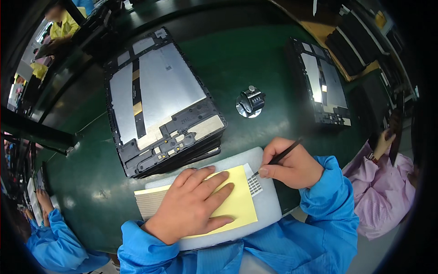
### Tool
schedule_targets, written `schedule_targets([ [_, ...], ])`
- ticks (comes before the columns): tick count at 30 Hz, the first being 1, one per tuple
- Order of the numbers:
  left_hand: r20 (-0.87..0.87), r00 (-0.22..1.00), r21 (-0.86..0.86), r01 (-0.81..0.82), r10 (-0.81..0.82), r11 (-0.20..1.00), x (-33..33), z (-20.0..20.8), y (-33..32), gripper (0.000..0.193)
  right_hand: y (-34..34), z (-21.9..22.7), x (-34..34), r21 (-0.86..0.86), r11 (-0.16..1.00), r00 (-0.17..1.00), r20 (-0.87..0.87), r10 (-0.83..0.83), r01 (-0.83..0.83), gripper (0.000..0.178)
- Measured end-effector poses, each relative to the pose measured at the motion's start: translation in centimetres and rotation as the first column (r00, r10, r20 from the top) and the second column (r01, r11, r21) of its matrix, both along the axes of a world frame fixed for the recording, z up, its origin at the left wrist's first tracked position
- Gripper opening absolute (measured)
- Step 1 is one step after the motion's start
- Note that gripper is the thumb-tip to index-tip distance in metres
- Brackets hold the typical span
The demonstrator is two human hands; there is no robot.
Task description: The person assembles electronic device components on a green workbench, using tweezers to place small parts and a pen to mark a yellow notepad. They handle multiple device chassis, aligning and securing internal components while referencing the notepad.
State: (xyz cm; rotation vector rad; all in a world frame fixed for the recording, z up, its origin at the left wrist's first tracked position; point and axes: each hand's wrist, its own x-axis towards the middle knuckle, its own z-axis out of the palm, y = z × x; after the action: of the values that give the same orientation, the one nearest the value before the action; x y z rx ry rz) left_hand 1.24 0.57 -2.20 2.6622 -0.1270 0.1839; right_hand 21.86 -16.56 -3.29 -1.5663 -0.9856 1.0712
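My left hand [191,203] lies flat with its fingers spread, pressing on a yellow sheet [244,196]. The yellow sheet rests over a striped brown sheet [147,202], on a white foam pad [269,208] at the table's near edge. Poking out from under the yellow sheet's right side is a white label sheet [254,186] with rows of small dark rectangular stickers. My right hand [292,166] is closed in a pinch around slim black tweezers [285,152]. Their tip points down-left and is at the label sheet's upper right edge; whether it grips a sticker is too small to tell.
A large stack of tablet-like panels [173,91] stands behind my left hand. Another stack [321,82] is at the far right. Between them is a silver tally counter [251,101] on the green table [255,50]. Co-workers sit at left and right.
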Motion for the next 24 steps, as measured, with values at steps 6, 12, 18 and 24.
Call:
schedule_targets([
  [6, -0.002, 1.0, -0.005, 0.002, -0.002, 1.0, 0.0, -0.1, 0.0, 0.058, 0.1, -0.2, -0.1, -0.013, 0.995, 0.958, -0.271, -0.094, 0.094, 0.014],
  [12, 0.048, 0.999, -0.035, -0.003, 0.005, 0.999, -0.3, -0.2, 0.2, 0.057, 0.1, 0.7, 0.1, 0.005, 0.974, 0.884, -0.421, -0.205, 0.228, 0.016],
  [18, 0.429, 0.903, 0.193, -0.079, -0.012, 0.978, -1.6, -0.4, 0.7, 0.043, 3.7, 4.4, -1.2, 0.382, 0.897, 0.945, -0.31, -0.102, 0.222, 0.017],
  [24, 0.657, 0.661, 0.177, -0.603, 0.363, 0.778, -1.9, -0.3, 2.3, 0.048, 10.8, 7.7, -3.2, 0.368, 0.93, 1.0, 0.005, -0.008, 0.006, 0.014],
])
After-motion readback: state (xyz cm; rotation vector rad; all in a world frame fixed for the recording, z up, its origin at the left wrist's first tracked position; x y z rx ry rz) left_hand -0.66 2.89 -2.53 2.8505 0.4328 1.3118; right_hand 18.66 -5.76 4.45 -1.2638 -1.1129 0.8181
